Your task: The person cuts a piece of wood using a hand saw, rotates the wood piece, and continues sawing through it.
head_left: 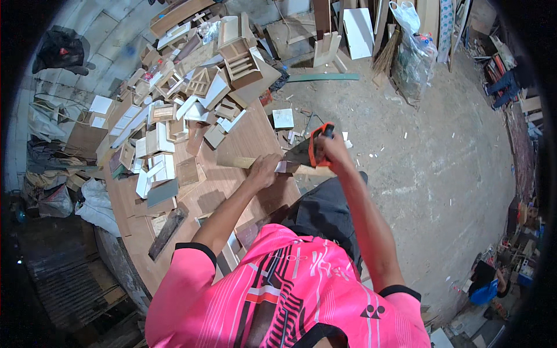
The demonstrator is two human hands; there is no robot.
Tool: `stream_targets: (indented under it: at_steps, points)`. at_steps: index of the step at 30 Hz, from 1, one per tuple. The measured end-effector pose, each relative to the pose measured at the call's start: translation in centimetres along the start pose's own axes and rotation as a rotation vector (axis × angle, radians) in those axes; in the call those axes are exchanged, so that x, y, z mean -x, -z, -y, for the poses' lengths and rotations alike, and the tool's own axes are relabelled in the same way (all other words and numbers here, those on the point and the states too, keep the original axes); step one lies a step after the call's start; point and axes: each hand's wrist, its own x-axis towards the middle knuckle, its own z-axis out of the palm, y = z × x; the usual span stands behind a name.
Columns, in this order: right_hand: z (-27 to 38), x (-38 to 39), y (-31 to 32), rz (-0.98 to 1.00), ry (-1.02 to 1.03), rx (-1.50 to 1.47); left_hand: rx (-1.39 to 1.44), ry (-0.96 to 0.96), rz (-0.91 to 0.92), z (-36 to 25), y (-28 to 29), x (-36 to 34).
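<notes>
A handsaw with an orange and black handle is in my right hand, whose fingers are wrapped round the grip. Its blade slants down to the left and meets a narrow wooden strip near the table's right edge. My left hand is closed over that strip, left of the blade, and presses it to the wooden table. Past my left fingers, a pale end of the strip shows under the blade. Whether the teeth have entered the wood is too small to tell.
Many small wooden frames and boxes are heaped across the table's left and far side. A dark offcut lies nearer. On the floor are a white block, a green strip, scattered chips, a broom and a filled clear bag.
</notes>
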Motion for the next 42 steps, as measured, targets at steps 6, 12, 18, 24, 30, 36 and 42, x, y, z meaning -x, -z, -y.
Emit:
stream_targets:
  at_steps: [6, 12, 18, 24, 30, 36, 42]
  points:
    - [2.5, -1.6, 1.3, 0.096, -0.015, 0.026, -0.01, -0.08, -0.213, -1.0, -1.1, 0.4]
    - [4.8, -0.8, -0.2, 0.163, -0.053, 0.155, 0.207, -0.087, -0.192, -0.8, -0.6, 0.3]
    - [5.7, -1.2, -2.2, 0.11, -0.007, 0.141, 0.08, -0.008, -0.391, 0.3, -1.0, 0.4]
    - [7.5, -0.2, -1.1, 0.107, 0.112, 0.309, 0.043, -0.062, -0.419, 1.3, -0.1, 2.2]
    - [8.4, 3.9, 1.5, -0.074, 0.403, 0.512, 0.718, 0.297, 0.138, 1.2, 4.6, 2.7]
    - [12.1, 9.7, 3.2, -0.035, 0.441, 0.206, 1.561, 0.549, 0.548, 1.6, 11.8, 1.4]
    - [11.7, 13.1, 3.5, -0.041, 0.517, 0.146, 1.774, 0.43, 0.728, 0.8, 15.4, -0.4]
